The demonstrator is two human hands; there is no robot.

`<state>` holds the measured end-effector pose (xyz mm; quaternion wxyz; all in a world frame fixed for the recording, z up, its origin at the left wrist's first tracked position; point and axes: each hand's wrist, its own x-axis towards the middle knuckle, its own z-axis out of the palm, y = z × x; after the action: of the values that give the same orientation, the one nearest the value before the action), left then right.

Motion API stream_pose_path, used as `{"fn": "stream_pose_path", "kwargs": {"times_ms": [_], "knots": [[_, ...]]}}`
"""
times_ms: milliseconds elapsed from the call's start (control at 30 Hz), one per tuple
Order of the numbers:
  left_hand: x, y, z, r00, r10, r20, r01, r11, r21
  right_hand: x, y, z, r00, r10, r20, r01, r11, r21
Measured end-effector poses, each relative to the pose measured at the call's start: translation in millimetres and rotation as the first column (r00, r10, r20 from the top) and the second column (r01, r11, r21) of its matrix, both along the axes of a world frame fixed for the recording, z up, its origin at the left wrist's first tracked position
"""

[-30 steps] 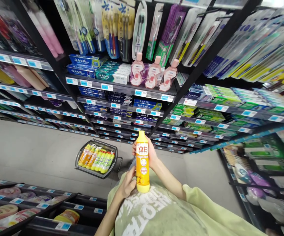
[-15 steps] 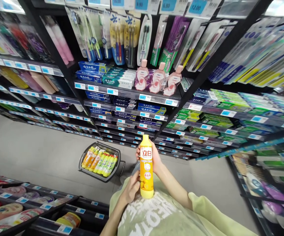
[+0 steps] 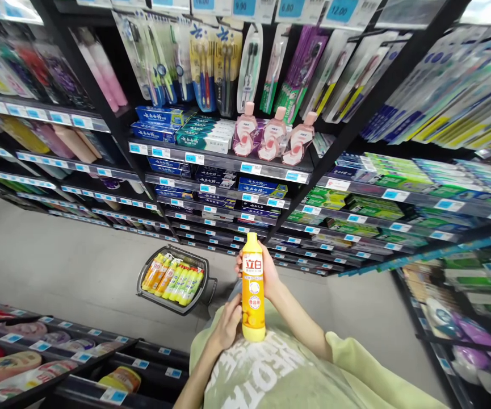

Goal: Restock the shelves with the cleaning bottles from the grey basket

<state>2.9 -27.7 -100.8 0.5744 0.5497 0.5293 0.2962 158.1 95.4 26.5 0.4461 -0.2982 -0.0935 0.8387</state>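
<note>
A yellow dish soap bottle (image 3: 253, 289) stands upright in front of my shirt, its label towards me. My right hand (image 3: 269, 270) is wrapped round its upper half from behind, fingertips showing at the left edge. Beside the lower half, my left hand (image 3: 227, 324) rests against the bottle's left side, fingers loosely extended and not closed round it. On the floor to the left sits a dark shopping basket (image 3: 206, 284) with several orange and yellow-green bottles (image 3: 172, 278) lying in it in a row.
Ahead rises a shelf unit (image 3: 219, 156) with toothpaste boxes (image 3: 205, 133), pink mouthwash bottles (image 3: 274, 136) and hanging toothbrushes (image 3: 249, 68). Slippers (image 3: 7, 369) lie on a low shelf at lower left. Grey floor (image 3: 79, 238) runs between the shelves; another rack (image 3: 424, 318) stands at right.
The bottle has risen very slightly in my right hand's grip. Both hands otherwise keep their places, and the basket is as before.
</note>
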Motion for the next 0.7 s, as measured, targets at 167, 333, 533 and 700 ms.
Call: {"fn": "stream_pose_path", "kwargs": {"times_ms": [167, 333, 533, 700], "knots": [[-1.4, 0.7, 2.4, 1.0, -0.018, 0.011, 0.017, 0.999, 0.048, -0.2, -1.0, 1.1, 1.0, 0.008, -0.011, -0.009, 1.0, -0.018], [-5.8, 3.6, 11.0, 0.996, -0.065, 0.062, 0.055, 0.986, 0.161, -1.5, -1.5, 1.6, 1.0, 0.021, -0.017, -0.021, 1.0, -0.023], [-6.1, 7.0, 13.1, 0.965, -0.222, 0.137, 0.175, 0.94, 0.293, 0.0, -1.1, -0.6, 0.999, 0.023, -0.028, -0.023, 1.0, -0.007], [-7.4, 8.3, 13.4, 0.946, -0.283, 0.157, 0.221, 0.919, 0.327, 0.6, -0.9, 1.4, 0.999, 0.025, -0.02, -0.025, 1.0, -0.002]]}}
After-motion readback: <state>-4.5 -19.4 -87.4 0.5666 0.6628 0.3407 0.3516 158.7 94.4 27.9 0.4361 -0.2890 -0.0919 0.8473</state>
